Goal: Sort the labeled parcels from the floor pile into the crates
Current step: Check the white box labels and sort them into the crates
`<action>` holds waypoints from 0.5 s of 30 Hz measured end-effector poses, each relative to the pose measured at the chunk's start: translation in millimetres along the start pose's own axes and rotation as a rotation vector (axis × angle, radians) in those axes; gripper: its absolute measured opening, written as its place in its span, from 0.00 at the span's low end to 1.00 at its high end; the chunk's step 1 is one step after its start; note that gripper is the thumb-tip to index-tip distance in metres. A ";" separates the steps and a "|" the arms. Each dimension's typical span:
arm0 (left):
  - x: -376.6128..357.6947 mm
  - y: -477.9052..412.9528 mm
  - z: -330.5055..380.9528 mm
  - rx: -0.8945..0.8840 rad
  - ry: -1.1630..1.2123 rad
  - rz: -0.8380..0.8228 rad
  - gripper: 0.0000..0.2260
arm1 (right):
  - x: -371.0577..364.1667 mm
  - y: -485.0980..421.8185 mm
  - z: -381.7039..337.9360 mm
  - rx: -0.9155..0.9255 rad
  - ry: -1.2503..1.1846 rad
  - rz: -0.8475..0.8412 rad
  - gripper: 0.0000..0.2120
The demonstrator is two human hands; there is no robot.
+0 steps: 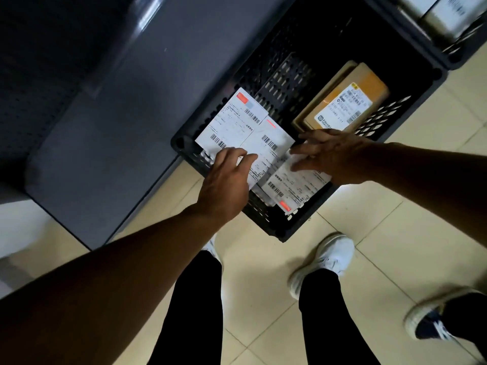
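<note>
Pale cream floor tiles with thin dark grout lines spread across the lower and right parts of the dim room, while a dark grey metal cabinet stands on the left, a perforated panel beside it and a faint glare near its top edge.

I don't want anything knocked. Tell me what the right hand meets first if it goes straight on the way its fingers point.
The right hand points left across the crate. It would likely meet the middle white parcel first, then the left hand; depth is unclear.
</note>
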State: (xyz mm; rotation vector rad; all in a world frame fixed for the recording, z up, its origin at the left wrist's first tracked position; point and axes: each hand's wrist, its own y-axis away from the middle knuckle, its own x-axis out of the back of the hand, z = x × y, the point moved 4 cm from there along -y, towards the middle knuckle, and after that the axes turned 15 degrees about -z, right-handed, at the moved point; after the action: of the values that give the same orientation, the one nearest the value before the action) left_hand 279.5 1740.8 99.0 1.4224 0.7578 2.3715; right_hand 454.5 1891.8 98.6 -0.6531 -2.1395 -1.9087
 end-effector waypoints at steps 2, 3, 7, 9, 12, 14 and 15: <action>-1.5 -1.3 -0.2 -0.027 0.019 0.016 0.31 | 0.3 -13.2 -8.1 0.015 0.018 -0.007 0.43; -2.8 -2.2 -0.4 -0.042 0.029 0.025 0.31 | 0.3 -19.1 -11.7 0.011 0.022 -0.002 0.43; -8.0 -5.8 -1.6 -0.082 0.078 0.071 0.29 | -5.8 -43.0 -26.5 -0.001 0.015 0.024 0.40; -9.3 -7.2 -1.4 -0.097 0.102 0.101 0.28 | -10.6 -54.0 -30.7 -0.005 -0.009 0.050 0.38; -10.8 -8.6 -3.5 -0.111 0.140 0.133 0.28 | -11.6 -61.6 -35.0 -0.012 -0.029 0.081 0.35; -12.6 -9.5 -6.9 -0.109 0.158 0.139 0.28 | -11.6 -63.2 -37.8 -0.041 -0.014 0.081 0.34; -13.0 -10.0 -9.0 -0.104 0.167 0.142 0.28 | -13.1 -65.3 -39.1 -0.049 0.000 0.087 0.33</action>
State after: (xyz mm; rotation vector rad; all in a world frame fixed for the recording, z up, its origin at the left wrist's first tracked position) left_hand 277.6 1740.1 80.4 1.2891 0.5798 2.6225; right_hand 431.3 1846.5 40.4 -0.7433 -2.0351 -1.9207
